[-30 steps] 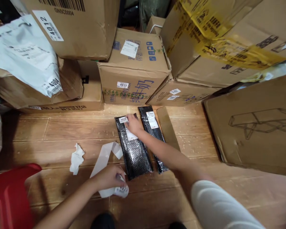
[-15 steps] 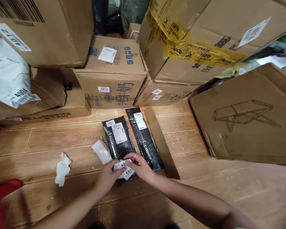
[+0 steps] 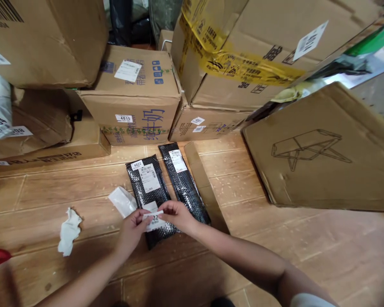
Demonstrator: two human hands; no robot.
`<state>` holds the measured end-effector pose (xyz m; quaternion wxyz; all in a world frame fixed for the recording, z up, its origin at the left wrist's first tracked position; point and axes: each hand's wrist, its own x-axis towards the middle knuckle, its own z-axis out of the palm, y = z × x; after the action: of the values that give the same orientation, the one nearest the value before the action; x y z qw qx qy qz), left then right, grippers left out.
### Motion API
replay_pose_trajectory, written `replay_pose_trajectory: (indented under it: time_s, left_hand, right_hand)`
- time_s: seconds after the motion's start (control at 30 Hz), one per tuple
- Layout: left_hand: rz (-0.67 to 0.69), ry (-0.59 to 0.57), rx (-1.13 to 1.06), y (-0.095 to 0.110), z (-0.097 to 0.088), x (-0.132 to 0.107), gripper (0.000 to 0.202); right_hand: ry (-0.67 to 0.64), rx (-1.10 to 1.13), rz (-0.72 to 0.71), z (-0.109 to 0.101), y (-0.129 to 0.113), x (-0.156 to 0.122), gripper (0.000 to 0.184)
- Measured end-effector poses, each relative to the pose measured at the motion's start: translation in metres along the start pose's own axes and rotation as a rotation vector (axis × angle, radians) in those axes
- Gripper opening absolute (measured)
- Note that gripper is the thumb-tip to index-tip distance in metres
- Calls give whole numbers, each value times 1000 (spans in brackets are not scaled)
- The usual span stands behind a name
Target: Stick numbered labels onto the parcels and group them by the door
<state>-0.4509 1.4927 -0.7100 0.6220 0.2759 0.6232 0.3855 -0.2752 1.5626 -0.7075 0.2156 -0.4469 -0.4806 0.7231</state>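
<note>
Between my left hand (image 3: pixel 132 228) and my right hand (image 3: pixel 181 218), a small white label sticker (image 3: pixel 154 225) with black printing is pinched at its two ends by thumbs and fingers. My fingertips cover part of its number. Directly behind it shows another white piece (image 3: pixel 150 207); whether it is stuck down or hanging, I cannot tell. Both hands are over the lower half of a black bubble mailer (image 3: pixel 153 197) lying on the floor, with a shipping label and a 4022 sticker at its far end. To its right lies a narrower black bubble mailer (image 3: pixel 188 192), also labelled.
A flat cardboard strip (image 3: pixel 205 181) lies beside the narrow mailer. Crumpled white paper (image 3: pixel 69 232) and a whitish strip (image 3: pixel 123 202) are on the wooden floor. Stacked cartons (image 3: pixel 131 111) line the back. A large flat carton (image 3: pixel 313 162) leans at the right.
The two overlapping labels in my fingers have separated: one is now held flat between both hands, with a white piece behind it. The whole view has shifted, so everything sits further left.
</note>
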Motion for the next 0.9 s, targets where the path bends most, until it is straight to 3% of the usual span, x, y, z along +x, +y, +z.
replay_pose_trajectory:
  time_s: [0.13, 0.23, 0.4, 0.53, 0.67, 0.9]
  left_hand:
    - [-4, 77, 119, -10, 5, 7, 47]
    - [68, 32, 295, -19, 6, 26, 48]
    - [202, -233, 925, -26, -2, 73, 32]
    - [308, -442, 1325, -27, 2, 92, 18]
    - [269, -526, 1399, -24, 8, 93, 27]
    - [237, -526, 1350, -21, 9, 91, 29]
  right_hand:
    - [113, -119, -132, 2, 10, 2, 21]
    - [196, -203, -206, -10, 16, 11, 18]
    - [478, -365, -341, -74, 14, 55, 24]
    - [441, -394, -332, -129, 1, 98, 31]
    - [384, -462, -354, -154, -12, 136, 28]
    - [374, -475, -336, -152, -23, 182, 19]
